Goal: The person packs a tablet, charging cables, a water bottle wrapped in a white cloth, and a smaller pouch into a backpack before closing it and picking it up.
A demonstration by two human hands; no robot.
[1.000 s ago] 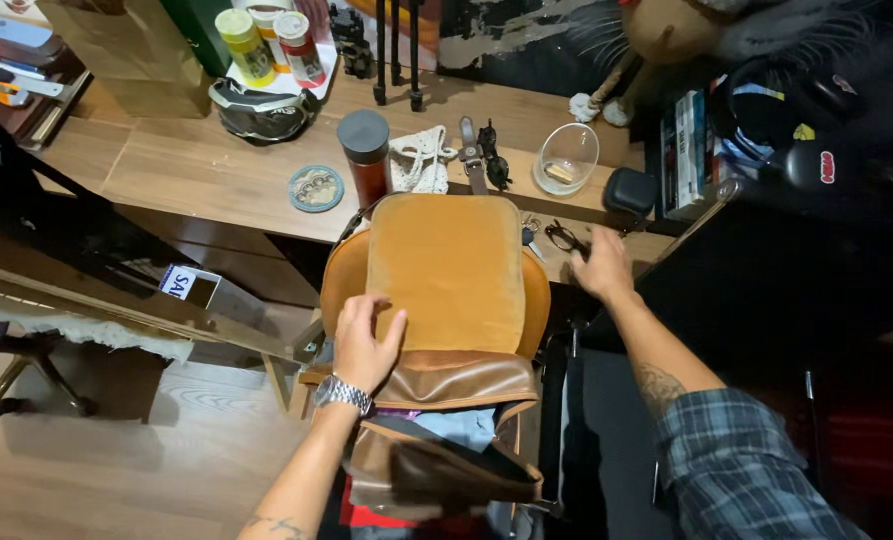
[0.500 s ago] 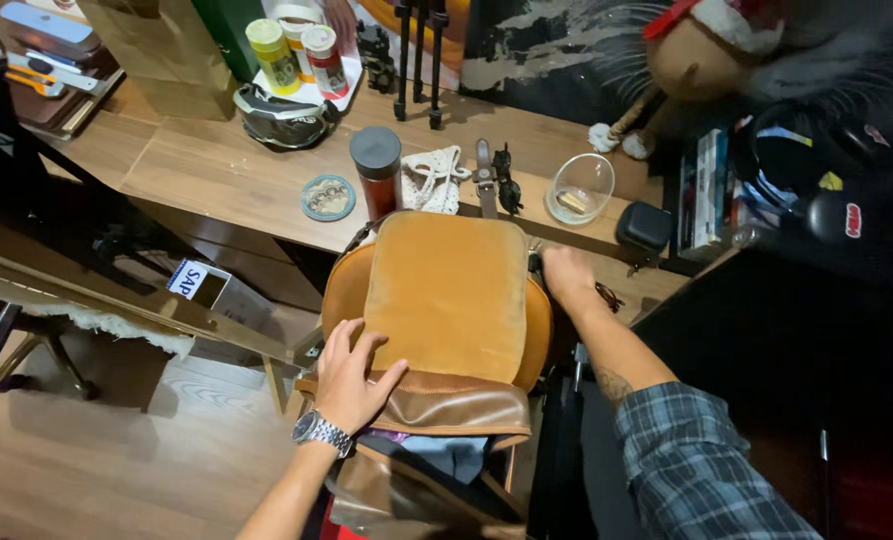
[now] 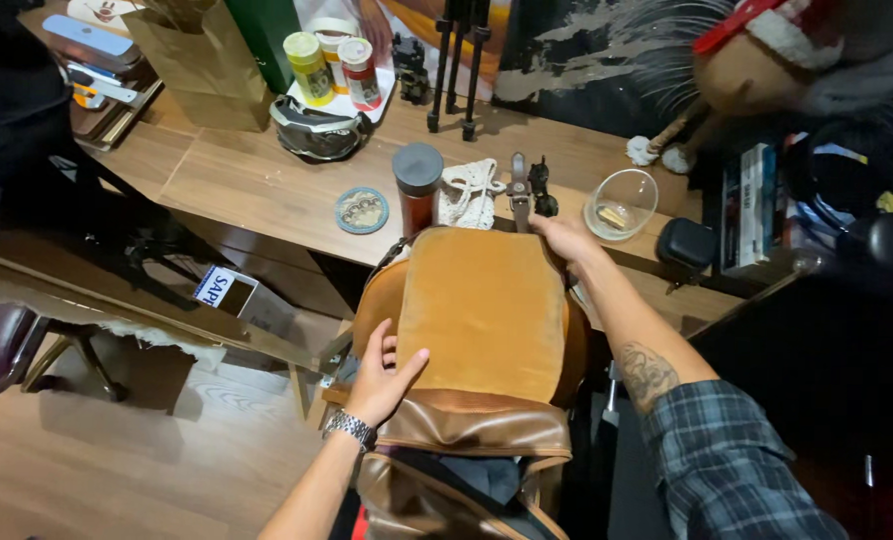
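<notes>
A tan leather bag (image 3: 482, 330) stands just off the desk's (image 3: 257, 185) near edge, its suede flap lying flat over the front. Lower down, its mouth gapes and dark and pale cloth shows inside; what else it holds I can't make out.

On the desk, a glass bowl (image 3: 622, 203) near the right end has a small yellowish piece in it. A dark-lidded tumbler (image 3: 417, 185) stands at the near edge, touching the bag's top, with a round coaster (image 3: 362, 210) just to its left and a white knitted piece (image 3: 470, 192) to its right. Towards the back edge, three jars (image 3: 332, 62) sit on a white tray beside a brown paper bag (image 3: 202, 60).

The left hand (image 3: 387, 375), watch on the wrist, lies flat on the flap's lower left corner, fingers spread, gripping nothing. The right hand (image 3: 565, 238) reaches over to the bag's top right corner, fingers curled over the edge there, forearm stretched along the bag's right side.
</notes>
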